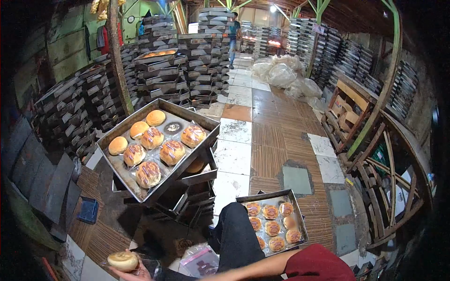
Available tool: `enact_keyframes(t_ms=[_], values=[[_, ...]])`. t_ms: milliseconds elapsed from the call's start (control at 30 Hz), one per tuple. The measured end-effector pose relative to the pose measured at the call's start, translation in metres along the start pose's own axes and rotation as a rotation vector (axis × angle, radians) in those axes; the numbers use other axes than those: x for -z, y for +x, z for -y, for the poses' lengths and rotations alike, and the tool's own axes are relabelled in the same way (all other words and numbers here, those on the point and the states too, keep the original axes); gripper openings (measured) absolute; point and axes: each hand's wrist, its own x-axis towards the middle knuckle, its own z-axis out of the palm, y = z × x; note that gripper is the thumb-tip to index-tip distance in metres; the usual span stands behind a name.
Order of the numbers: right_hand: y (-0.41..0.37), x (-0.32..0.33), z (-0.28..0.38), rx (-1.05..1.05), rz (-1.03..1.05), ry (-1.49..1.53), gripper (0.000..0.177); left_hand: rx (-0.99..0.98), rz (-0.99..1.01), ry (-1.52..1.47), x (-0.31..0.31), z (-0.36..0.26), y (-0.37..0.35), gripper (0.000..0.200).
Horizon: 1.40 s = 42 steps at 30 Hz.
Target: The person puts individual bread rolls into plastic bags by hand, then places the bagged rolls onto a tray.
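Note:
At the lower left edge, my left hand (137, 272) is closed around a plain round bun (123, 261), with clear plastic film beside it. My right forearm (255, 267), below a dark red sleeve, reaches left across my lap. Its hand is out of sight below the frame. Near my knee lies a clear plastic packet (200, 260) with a pink strip. A tilted metal tray (111, 136) on a stack holds plain buns (155, 117) and several wrapped buns with brown stripes (172, 152). More striped buns (271, 212) fill another tray (300, 216) on the floor at my right.
Tall stacks of dark trays (206, 61) line the left and back. Clear plastic bags (280, 74) are heaped by the tiled walkway (234, 154). A wooden rack (391, 173) stands right, a post (114, 56) left. A person (233, 40) is at the back.

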Motion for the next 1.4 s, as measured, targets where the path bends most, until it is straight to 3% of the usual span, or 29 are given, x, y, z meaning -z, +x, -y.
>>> enact_keyframes(t_ms=[33,67,100,133,233,267,300,333,400,433,467,500,533,567,600,667,700,733,800,900,967,1000,1067,1100,1200,1267,1333,1400], values=[[0.004,0.012,0.003,-0.1,-0.309,0.094,0.023,0.079,0.085,0.047,0.021,0.001,0.008,0.069],[0.006,0.027,-0.003,-0.103,-0.448,0.298,0.033,0.078,0.081,0.047,0.009,0.002,-0.007,0.069],[0.01,0.041,-0.005,-0.054,-0.432,0.251,0.04,0.075,0.072,0.121,-0.004,0.01,-0.029,0.071],[0.021,0.032,-0.034,-0.052,-0.462,0.229,0.035,0.073,0.063,0.193,-0.014,0.014,-0.042,0.072],[0.027,0.026,-0.034,-0.205,-0.415,0.349,0.021,0.172,0.019,0.119,-0.01,0.015,-0.038,0.072],[0.027,0.021,-0.028,-0.169,-0.503,0.244,0.021,0.204,-0.035,0.059,-0.013,0.014,-0.038,0.072],[0.026,0.017,-0.025,-0.135,-0.587,0.139,0.021,0.225,0.063,0.049,0.005,0.017,-0.03,0.072],[0.026,0.01,-0.03,-0.019,-0.582,-0.092,0.021,0.224,0.049,0.047,0.017,0.02,-0.025,0.072],[0.025,0.004,-0.031,-0.313,-0.412,-0.385,0.024,0.388,0.026,-0.053,0.029,0.022,-0.019,0.066],[0.026,0.004,-0.027,-0.31,-0.412,-0.379,0.024,0.377,-0.135,-0.045,0.019,0.024,-0.029,0.057],[0.027,0.007,-0.02,-0.481,-0.254,-0.1,0.026,0.372,-0.133,-0.046,0.017,0.029,-0.032,0.057],[0.026,0.01,-0.01,-0.645,-0.087,0.178,0.028,0.041,-0.127,0.122,0.015,0.038,-0.033,0.057],[0.015,0.001,0.02,0.031,-0.116,-0.113,0.022,-0.288,-0.126,0.291,0.01,0.041,-0.037,0.057],[0.011,0.002,0.021,0.033,-0.1,-0.094,0.022,-0.458,-0.056,0.382,0.008,0.022,-0.028,0.063],[0.007,0.009,0.019,-0.045,-0.123,-0.017,0.02,-0.46,-0.071,0.386,-0.003,0.009,-0.018,0.063],[0.002,0.02,0.012,-0.213,-0.172,0.144,0.026,0.053,-0.23,-0.09,-0.012,-0.006,-0.009,0.064],[0.007,0.027,0.006,-0.011,-0.552,0.003,0.03,0.013,-0.077,-0.012,0.006,0.011,-0.007,0.064],[0.008,0.034,-0.015,-0.175,-0.561,0.2,0.033,0.079,-0.066,-0.03,-0.007,0.018,-0.026,0.061],[0.011,0.049,-0.021,-0.252,-0.436,0.364,0.025,0.109,-0.016,0.001,-0.014,0.03,-0.041,0.06],[0.012,0.031,-0.035,-0.175,-0.518,0.309,0.019,0.159,-0.091,-0.041,-0.02,0.023,-0.037,0.056],[0.016,0.035,-0.017,-0.218,-0.503,0.001,0.02,0.192,-0.106,-0.054,-0.011,0.02,-0.035,0.056],[0.018,0.035,-0.02,-0.22,-0.476,0.016,0.02,0.194,-0.064,-0.039,-0.004,0.02,-0.032,0.057],[0.023,0.037,-0.025,-0.226,-0.266,-0.559,0.02,0.233,-0.088,-0.112,-0.001,0.016,-0.03,0.056],[0.027,0.038,-0.024,-0.213,-0.257,-0.556,0.02,0.218,-0.094,-0.114,-0.002,0.014,-0.03,0.056],[0.035,0.046,-0.01,0.01,-0.579,-0.213,0.019,0.187,-0.055,-0.111,-0.005,0.01,-0.031,0.055],[0.032,0.045,-0.012,-0.072,-0.537,-0.059,0.019,0.207,-0.067,-0.11,-0.008,0.01,-0.033,0.055],[0.031,0.042,-0.019,-0.331,-0.453,0.278,0.018,0.221,-0.072,-0.106,-0.013,0.013,-0.035,0.055],[0.027,0.042,-0.01,-0.255,-0.518,0.196,0.018,0.236,-0.058,-0.098,-0.016,0.014,-0.035,0.054]])
